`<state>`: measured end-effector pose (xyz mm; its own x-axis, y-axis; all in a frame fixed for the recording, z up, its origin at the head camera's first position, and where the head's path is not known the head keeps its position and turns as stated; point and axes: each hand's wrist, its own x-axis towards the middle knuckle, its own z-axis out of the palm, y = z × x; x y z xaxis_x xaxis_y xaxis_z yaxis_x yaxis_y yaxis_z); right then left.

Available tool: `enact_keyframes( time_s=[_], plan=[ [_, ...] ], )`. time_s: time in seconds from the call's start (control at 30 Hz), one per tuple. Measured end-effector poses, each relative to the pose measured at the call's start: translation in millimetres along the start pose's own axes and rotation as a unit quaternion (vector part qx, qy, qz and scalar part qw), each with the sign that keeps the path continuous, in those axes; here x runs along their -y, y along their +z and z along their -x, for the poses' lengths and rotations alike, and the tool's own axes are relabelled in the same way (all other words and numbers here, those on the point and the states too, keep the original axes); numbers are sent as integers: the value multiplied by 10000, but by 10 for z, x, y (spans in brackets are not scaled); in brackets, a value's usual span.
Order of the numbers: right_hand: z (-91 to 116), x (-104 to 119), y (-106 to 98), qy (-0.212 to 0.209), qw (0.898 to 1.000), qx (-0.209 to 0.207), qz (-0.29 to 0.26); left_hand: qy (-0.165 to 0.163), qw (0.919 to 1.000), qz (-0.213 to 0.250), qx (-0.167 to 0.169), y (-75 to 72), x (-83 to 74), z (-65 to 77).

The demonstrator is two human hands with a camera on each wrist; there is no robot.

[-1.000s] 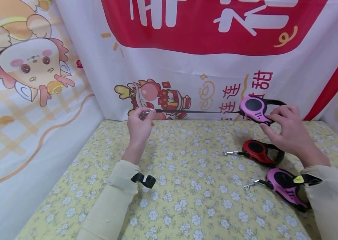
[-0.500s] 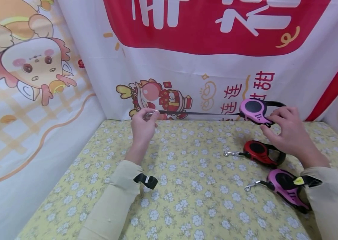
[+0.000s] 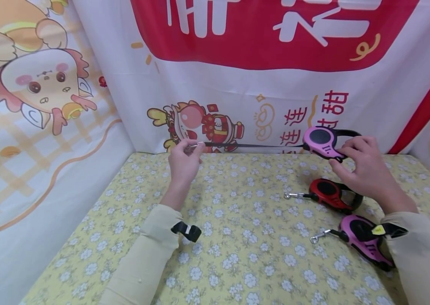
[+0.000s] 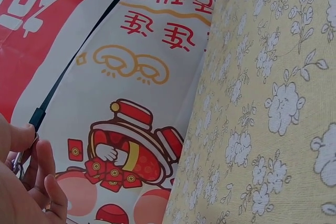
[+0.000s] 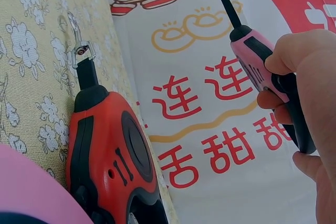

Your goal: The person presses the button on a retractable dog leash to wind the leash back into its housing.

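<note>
My right hand (image 3: 367, 169) grips a pink and black retractable dog leash (image 3: 319, 137), held up beyond the far part of the table; the right wrist view shows the thumb on its side and fingers curled round its handle. From its nose a black strap (image 3: 253, 145) runs out to the left, nearly straight. At the strap's other end my left hand (image 3: 185, 163) pinches the metal clip (image 4: 20, 158) between thumb and fingers, which partly hide it. A red retractable leash (image 3: 331, 195) lies below my right hand. Nearer me lies another pink retractable leash (image 3: 364, 241), partly under my right sleeve.
A yellow flowered cloth covers the table (image 3: 234, 237). Behind it hangs a white and red printed curtain (image 3: 276, 80), with another printed cloth (image 3: 47, 140) on the left. The two lying leashes have metal clips pointing left.
My left hand has shifted slightly right and the held leash slightly left and down, so the strap between them is a little shorter. The leashes on the table have stayed put.
</note>
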<state>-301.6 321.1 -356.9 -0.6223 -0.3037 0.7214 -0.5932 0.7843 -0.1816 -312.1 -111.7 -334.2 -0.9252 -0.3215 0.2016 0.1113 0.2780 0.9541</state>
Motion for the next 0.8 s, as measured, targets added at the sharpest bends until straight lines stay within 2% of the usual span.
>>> enact_keyframes(
  time_s=[0.47,0.8],
  plan=[
    [-7,-2,18,120,9998,154,-3,-49,9998,-102,136,21,49,10],
    [3,27,55,2,9998,177,-51,-119,9997,-186,65,59,33,23]
  ],
)
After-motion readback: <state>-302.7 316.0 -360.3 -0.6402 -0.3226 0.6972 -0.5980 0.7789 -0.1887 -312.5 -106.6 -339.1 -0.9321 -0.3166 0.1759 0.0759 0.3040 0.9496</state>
